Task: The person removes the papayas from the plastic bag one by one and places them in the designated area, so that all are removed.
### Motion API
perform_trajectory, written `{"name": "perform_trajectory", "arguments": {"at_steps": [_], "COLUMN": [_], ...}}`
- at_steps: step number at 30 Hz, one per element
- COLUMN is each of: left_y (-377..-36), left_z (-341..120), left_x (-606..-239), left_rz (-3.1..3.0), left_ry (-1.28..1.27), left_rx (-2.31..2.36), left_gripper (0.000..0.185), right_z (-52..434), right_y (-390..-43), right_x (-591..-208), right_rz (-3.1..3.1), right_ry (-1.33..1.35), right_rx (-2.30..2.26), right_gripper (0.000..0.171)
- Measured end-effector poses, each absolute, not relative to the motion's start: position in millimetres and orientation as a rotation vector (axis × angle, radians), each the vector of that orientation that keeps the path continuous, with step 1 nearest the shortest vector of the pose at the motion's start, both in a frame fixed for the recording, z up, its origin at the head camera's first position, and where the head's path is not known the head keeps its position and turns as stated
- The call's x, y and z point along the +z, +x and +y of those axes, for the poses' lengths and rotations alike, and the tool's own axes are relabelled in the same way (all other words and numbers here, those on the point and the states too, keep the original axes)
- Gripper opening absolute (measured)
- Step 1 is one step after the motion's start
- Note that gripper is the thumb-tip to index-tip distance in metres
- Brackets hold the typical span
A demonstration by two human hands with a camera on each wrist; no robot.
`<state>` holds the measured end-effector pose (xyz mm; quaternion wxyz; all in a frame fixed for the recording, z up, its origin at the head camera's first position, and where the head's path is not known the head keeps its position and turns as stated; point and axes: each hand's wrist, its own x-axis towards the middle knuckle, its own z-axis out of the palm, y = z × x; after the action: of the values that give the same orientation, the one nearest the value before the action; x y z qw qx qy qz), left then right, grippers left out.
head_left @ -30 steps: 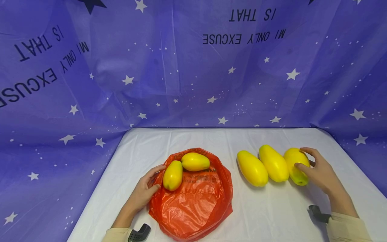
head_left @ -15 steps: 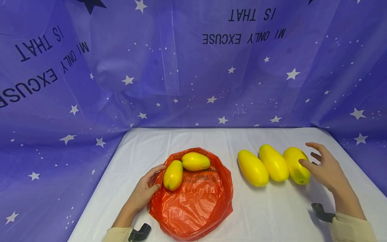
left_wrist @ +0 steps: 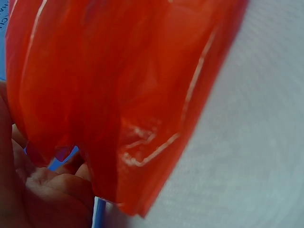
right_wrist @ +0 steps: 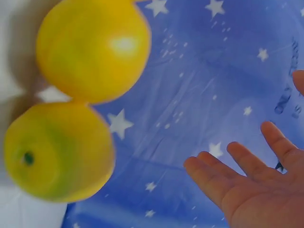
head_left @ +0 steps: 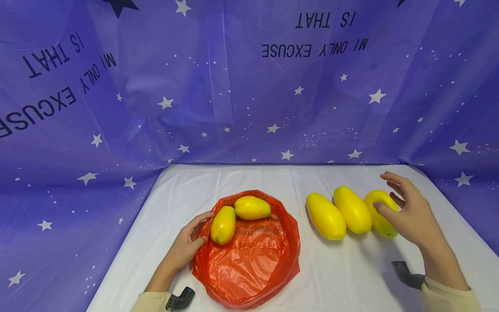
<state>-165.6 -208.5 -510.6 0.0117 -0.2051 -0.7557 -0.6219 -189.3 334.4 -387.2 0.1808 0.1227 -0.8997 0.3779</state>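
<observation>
3 papayas (head_left: 352,210) beside right hand (head_left: 407,214).

A white-covered desk (head_left: 273,177) carries everything. On its left lies a crumpled orange plastic bag (head_left: 249,260) with two yellow fruits on it; on its right three yellow fruits (head_left: 352,210) lie side by side, touching.
</observation>
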Motion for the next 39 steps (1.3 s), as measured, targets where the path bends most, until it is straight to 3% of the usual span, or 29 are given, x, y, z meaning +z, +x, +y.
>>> {"name": "perform_trajectory", "arguments": {"at_steps": [20, 39], "left_y": [-166.4, -166.3], "left_z": [-208.9, -209.5], "left_x": [-512.4, -512.0], "left_rz": [-2.357, -2.37], "left_ry": [-0.635, -0.633], "left_rx": [-1.954, -1.93], "left_gripper": [0.065, 0.066], "right_z": [252.5, 187.6], "right_y": [-190.7, -201.9], "right_x": [-362.4, -371.8], "right_rz": [-2.501, -2.484], "right_ry": [0.648, 0.815], "right_rx": [1.164, 1.255], "right_gripper": [0.073, 0.07]}}
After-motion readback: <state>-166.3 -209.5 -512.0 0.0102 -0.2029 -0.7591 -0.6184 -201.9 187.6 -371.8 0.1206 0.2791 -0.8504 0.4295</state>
